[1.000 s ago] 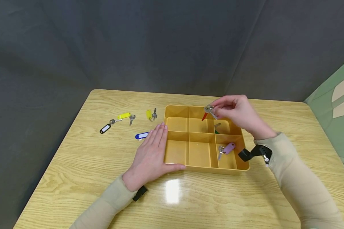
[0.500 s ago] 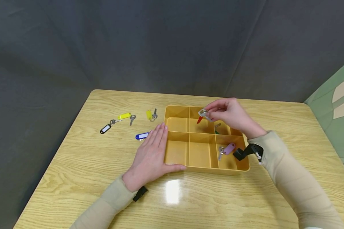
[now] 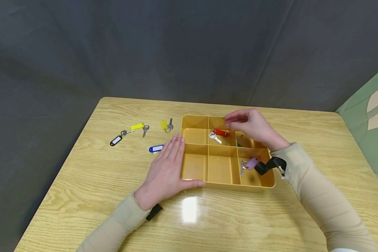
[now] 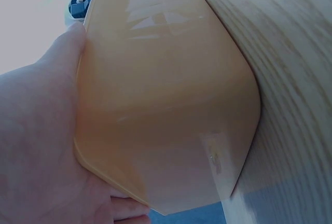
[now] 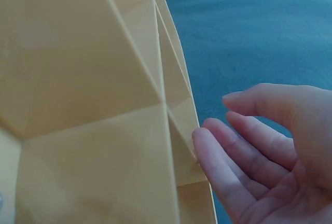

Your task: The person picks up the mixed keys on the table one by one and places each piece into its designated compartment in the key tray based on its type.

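Note:
A yellow-orange tray point(image 3: 236, 187) divided into compartments stands on the table. In its back middle compartment is a key with a red tag point(image 3: 221, 132); whether it touches the floor, I cannot tell. Just above and right of it is my right hand point(image 3: 250, 126), its fingers parted and holding nothing; the right wrist view shows thumb and fingers apart beside the tray. My left hand point(image 3: 165, 171) rests along the tray's front left corner, fingers straight and thumb on the front rim. The left wrist view shows the palm against the tray wall point(image 4: 166, 73).
A key with a purple tag point(image 3: 252, 163) lies in the front right compartment. A green tag point(image 3: 239, 144) shows partly in the back right one. Left of the tray lie keys with a black tag point(image 3: 116, 140), yellow tags point(image 3: 137, 126) and a blue tag point(image 3: 155, 148), partly behind my left hand.
My right hand has moved left over the back middle compartment and let go of the key with the red tag, which has dropped into that compartment. The left hand has stayed put.

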Demonstrator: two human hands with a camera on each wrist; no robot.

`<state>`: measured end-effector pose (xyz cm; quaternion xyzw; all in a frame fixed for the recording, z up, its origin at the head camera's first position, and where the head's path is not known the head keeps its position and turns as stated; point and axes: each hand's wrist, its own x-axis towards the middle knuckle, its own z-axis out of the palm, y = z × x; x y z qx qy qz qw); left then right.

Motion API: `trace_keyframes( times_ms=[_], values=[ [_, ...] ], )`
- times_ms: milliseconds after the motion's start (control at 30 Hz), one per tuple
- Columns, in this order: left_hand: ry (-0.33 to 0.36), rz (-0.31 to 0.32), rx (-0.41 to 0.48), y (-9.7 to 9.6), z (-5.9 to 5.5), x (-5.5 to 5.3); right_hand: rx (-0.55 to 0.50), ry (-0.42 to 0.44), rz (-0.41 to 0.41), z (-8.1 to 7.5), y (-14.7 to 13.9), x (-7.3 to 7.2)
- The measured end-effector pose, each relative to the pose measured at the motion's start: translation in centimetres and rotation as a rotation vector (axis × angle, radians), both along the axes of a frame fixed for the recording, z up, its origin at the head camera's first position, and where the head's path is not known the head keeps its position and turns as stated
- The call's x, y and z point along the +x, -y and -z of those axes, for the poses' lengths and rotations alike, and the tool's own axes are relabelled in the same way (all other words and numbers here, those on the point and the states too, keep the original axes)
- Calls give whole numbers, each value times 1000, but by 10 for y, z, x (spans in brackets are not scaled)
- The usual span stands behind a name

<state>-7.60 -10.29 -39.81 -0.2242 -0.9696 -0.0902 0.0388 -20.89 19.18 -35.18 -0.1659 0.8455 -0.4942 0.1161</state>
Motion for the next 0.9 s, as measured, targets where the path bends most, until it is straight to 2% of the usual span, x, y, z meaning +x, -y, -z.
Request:
trace_keyframes(
  times_ms=[267,900],
  values=[
    [-10,5,-6,1,0,-1,-71,20,72,-8,-1,6],
    [-1,-6,-4,0,-1,-1,-80,-14,107,-16,-8,19]
  ],
)
